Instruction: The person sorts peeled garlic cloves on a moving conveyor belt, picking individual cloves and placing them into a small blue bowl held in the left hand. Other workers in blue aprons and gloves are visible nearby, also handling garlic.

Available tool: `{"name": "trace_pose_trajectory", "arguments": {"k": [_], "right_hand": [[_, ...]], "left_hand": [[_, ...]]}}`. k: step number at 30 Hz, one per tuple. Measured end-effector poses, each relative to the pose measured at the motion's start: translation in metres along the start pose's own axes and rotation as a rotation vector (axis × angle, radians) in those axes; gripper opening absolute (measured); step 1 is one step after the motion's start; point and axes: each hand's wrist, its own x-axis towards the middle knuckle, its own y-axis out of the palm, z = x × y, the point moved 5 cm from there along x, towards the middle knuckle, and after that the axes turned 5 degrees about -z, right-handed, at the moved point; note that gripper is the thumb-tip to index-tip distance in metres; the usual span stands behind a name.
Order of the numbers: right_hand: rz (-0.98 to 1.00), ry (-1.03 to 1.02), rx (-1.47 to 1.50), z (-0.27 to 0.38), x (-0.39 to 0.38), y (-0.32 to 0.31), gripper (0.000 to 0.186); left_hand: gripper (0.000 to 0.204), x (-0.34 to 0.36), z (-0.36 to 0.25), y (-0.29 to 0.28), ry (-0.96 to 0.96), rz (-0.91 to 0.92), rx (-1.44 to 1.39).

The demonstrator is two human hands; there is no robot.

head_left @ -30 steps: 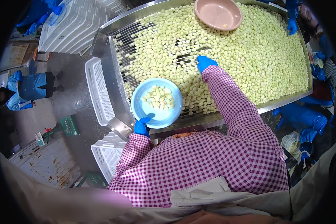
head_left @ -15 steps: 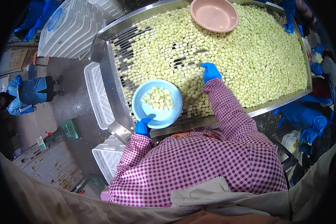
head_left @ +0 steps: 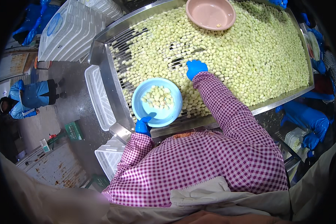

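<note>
My left hand (head_left: pixel 143 126), in a blue glove, grips the near rim of a light blue basin (head_left: pixel 138 99). A small heap of pale green oval pieces (head_left: pixel 158 98), like large peeled beans, lies in that basin. Over the bed of the same pieces (head_left: pixel 265 59), my right hand (head_left: pixel 196 69) is gloved in blue, with its fingers curled in. Whatever is in those fingers is hidden. Dark slats show through a gap in the pieces just left of this hand.
The pieces lie on a slatted metal table with a raised steel rim (head_left: pixel 112 89). A pink basin (head_left: pixel 211 13) rests at the far side. White crates (head_left: pixel 69 31) are stacked at left, with another white crate (head_left: pixel 99 98) beside the table. Co-workers in blue (head_left: pixel 306 119) are at right; another person (head_left: pixel 30 95) stands left.
My right hand has moved left across the pieces, and its fingers have curled in. The left hand and light blue basin have stayed put. A co-worker's gloved hand at the far right has drawn back.
</note>
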Motion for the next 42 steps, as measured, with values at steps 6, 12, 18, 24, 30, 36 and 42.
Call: {"name": "trace_pose_trajectory", "arguments": {"k": [6, 12, 18, 24, 30, 36, 42], "right_hand": [[-0.173, 0.109, 0.300, 0.005, -0.030, -0.009, 0.028], [-0.209, -0.287, 0.577, 0.016, -0.072, -0.018, 0.026], [-0.073, 0.361, 0.730, -0.065, -0.081, 0.006, 0.030], [-0.362, 0.287, 0.721, -0.096, -0.068, 0.012, 0.028], [-0.045, 0.244, 0.274, -0.100, -0.022, 0.010, 0.028], [0.013, -0.038, 0.892, -0.028, -0.075, -0.008, 0.032], [-0.531, 0.256, 0.124, -0.061, -0.068, -0.032, 0.057]], "left_hand": [[0.056, 0.000, 0.000, 0.003, 0.006, -0.028, -0.019], [0.058, 0.011, 0.000, 0.007, -0.006, -0.004, -0.012], [0.060, 0.008, 0.000, 0.013, -0.029, 0.020, -0.065], [0.060, 0.006, -0.002, 0.020, -0.031, 0.010, -0.028], [0.058, 0.005, 0.005, 0.023, -0.046, 0.002, -0.018], [0.054, 0.002, 0.000, 0.024, -0.003, 0.023, 0.001], [0.057, 0.009, -0.012, 0.010, 0.001, 0.054, -0.035]]}}
